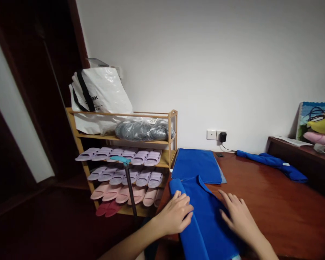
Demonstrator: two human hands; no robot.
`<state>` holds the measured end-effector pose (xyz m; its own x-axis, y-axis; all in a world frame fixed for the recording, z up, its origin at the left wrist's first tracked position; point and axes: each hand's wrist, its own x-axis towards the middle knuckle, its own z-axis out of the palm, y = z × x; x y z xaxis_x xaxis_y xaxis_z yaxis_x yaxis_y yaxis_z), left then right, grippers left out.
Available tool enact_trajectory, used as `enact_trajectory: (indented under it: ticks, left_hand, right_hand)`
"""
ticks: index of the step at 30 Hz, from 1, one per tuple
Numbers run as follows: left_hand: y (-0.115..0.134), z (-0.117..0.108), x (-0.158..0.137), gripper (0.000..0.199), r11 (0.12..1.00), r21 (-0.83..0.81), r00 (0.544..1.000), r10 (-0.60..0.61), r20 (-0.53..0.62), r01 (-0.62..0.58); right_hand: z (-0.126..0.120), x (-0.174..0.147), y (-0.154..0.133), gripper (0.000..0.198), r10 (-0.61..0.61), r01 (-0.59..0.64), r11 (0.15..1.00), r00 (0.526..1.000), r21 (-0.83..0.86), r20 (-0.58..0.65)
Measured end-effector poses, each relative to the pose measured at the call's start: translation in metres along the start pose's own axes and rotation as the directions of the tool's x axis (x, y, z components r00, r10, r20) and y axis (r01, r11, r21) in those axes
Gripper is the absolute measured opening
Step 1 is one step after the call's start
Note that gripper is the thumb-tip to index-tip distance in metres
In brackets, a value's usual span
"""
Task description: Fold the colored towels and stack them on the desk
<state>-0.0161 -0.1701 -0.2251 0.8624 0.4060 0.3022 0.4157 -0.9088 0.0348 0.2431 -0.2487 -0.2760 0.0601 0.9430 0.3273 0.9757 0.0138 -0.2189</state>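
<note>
A blue cloth (206, 213) lies at the front left of the brown table, its left side turned over into a long fold. My left hand (177, 213) has its fingers curled over that fold and grips it. At the cloth's right edge, my right hand (237, 213) hovers or rests with fingers spread; whether it touches the fabric I cannot tell. Just beyond lies a flat stack of blue cloths (196, 164), with a greyish edge showing underneath. Another blue cloth (272, 164), long and bunched, lies by the wall at the back right.
Left of the table (289, 206) stands a wooden shoe rack (141, 141) with several slippers, a plastic-wrapped bundle (144, 130) and a white bag (105, 90). A dark pole with a blue top (130, 184) stands before it. A black plug (222, 137) sits in the wall.
</note>
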Motion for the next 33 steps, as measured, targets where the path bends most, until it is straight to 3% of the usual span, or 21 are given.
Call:
enact_trajectory:
  ticks: [4,6,9,15,19,22,24,26,29,31,33]
  left_hand:
    - [0.010,0.004,0.007,0.028,0.996,-0.009,0.994,0.094,0.049,-0.093]
    - [0.013,0.009,0.003,0.038,0.994,-0.024,0.991,0.108,0.082,-0.107]
    - [0.011,0.009,-0.011,0.041,0.998,-0.029,0.993,0.059,0.104,-0.056]
    - [-0.002,-0.006,-0.039,0.057,0.999,-0.048,0.995,-0.021,0.102,0.026]
    - [-0.009,-0.008,-0.050,0.028,0.993,-0.079,0.986,-0.077,0.148,0.090]
    - [-0.013,-0.013,-0.051,0.033,0.996,-0.073,0.987,-0.034,0.158,0.046]
    - [-0.016,-0.021,-0.049,0.037,0.996,-0.082,0.984,0.050,0.170,-0.036]
    - [-0.020,-0.029,-0.044,0.031,0.982,-0.128,0.965,0.162,0.209,-0.137]
    - [-0.025,-0.036,-0.035,0.033,0.943,-0.234,0.907,0.301,0.295,-0.237]
    - [-0.027,-0.035,-0.031,0.035,0.933,-0.271,0.894,0.318,0.316,-0.236]
    - [-0.029,-0.032,-0.031,0.028,0.948,-0.256,0.916,0.265,0.300,-0.190]
  right_hand:
    - [0.013,0.021,-0.043,0.056,-0.162,0.154,0.986,0.979,0.070,0.126]
    - [0.021,0.020,-0.049,0.057,-0.179,0.154,0.980,0.958,0.127,0.224]
    - [0.022,0.007,-0.042,0.058,-0.136,0.097,0.983,0.954,0.154,0.267]
    - [0.002,-0.026,-0.025,0.056,0.005,-0.028,0.996,0.963,0.080,0.268]
    - [0.006,-0.046,-0.010,0.059,0.042,-0.038,0.999,0.980,-0.024,0.194]
    - [0.018,-0.059,0.009,0.062,0.010,-0.004,0.990,0.999,-0.140,0.045]
    - [0.023,-0.067,0.024,0.060,-0.075,0.052,0.967,0.994,-0.250,-0.083]
    - [0.022,-0.075,0.040,0.049,-0.217,0.127,0.913,0.956,-0.387,-0.198]
    - [0.010,-0.084,0.056,0.037,-0.450,0.257,0.781,0.863,-0.569,-0.228]
    - [0.001,-0.085,0.058,0.044,-0.503,0.283,0.729,0.839,-0.624,-0.207]
    - [-0.005,-0.081,0.051,0.050,-0.465,0.240,0.736,0.859,-0.633,-0.216]
